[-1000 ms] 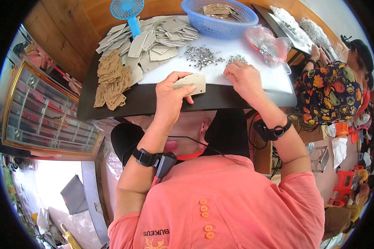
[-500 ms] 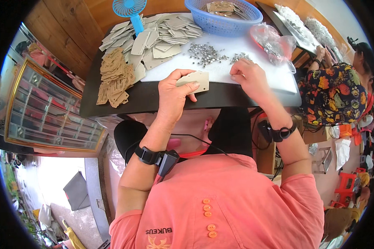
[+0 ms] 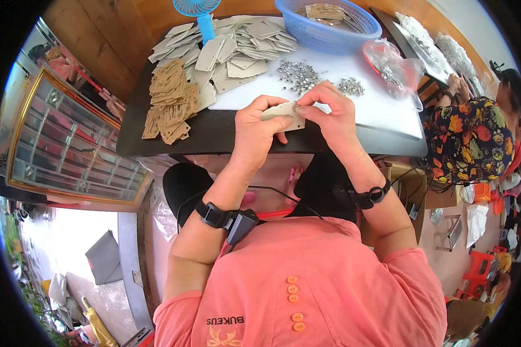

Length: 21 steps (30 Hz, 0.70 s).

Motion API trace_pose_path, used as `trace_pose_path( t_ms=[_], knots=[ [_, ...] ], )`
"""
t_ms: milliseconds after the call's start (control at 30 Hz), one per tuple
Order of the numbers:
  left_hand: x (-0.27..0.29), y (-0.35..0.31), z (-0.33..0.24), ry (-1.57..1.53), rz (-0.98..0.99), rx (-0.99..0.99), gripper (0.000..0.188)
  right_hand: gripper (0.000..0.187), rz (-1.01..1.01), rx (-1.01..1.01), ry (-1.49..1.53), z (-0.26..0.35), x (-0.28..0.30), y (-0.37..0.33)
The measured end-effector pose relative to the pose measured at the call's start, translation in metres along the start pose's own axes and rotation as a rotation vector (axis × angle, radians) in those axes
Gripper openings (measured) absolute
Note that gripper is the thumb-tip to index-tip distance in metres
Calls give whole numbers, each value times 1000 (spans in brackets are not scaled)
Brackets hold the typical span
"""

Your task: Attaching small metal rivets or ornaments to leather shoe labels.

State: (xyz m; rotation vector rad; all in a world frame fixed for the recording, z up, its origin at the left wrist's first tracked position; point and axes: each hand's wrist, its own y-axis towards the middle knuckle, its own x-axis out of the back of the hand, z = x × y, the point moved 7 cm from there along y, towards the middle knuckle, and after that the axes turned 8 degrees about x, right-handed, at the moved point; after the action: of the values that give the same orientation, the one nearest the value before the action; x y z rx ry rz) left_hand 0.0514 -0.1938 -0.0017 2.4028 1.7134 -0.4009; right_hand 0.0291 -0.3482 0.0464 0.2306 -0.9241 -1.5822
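My left hand [image 3: 253, 130] grips a small beige board [image 3: 294, 122] with small holes, thumb on top, above the table's front edge. At the board's upper right corner, the fingers of my right hand [image 3: 334, 118] are pinched together. Whatever sits between those fingertips is too small to make out. Just beyond both hands, small shiny metal pieces [image 3: 298, 75] lie in a loose heap on a white sheet [image 3: 382, 115], with a smaller heap [image 3: 351, 87] to its right.
Grey-beige boards [image 3: 246, 43] are piled at the back left, near brown cut-out boards [image 3: 171, 101] and a blue fan [image 3: 205, 26]. A blue basket [image 3: 330, 39] and a plastic bag [image 3: 396, 72] stand farther back. Another person in a flowered top [image 3: 472, 136] sits at right.
My right hand has come left from the metal pieces to the board's corner, its fingers now pinched there. My left hand keeps its grip on the board. The whole view has shifted slightly.
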Motion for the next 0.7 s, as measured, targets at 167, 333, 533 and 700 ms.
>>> trace_pose_path(
  t_ms=[167, 333, 533, 700],
  knots=[
    [0, -1, 0, 9, 15, 15, 24, 12, 5, -72, 67, -6, -3, -1],
    [1, -1, -1, -16, 22, -16, 24, 14, 6, -159, 193, -18, -4, -4],
    [0, -3, -3, -27, 37, -43, 22, 17, 19, -376, 573, -18, -13, -9],
    [1, -5, -3, -32, 35, -54, 20, 15, 12, -382, 619, -15, -15, -12]
  ],
)
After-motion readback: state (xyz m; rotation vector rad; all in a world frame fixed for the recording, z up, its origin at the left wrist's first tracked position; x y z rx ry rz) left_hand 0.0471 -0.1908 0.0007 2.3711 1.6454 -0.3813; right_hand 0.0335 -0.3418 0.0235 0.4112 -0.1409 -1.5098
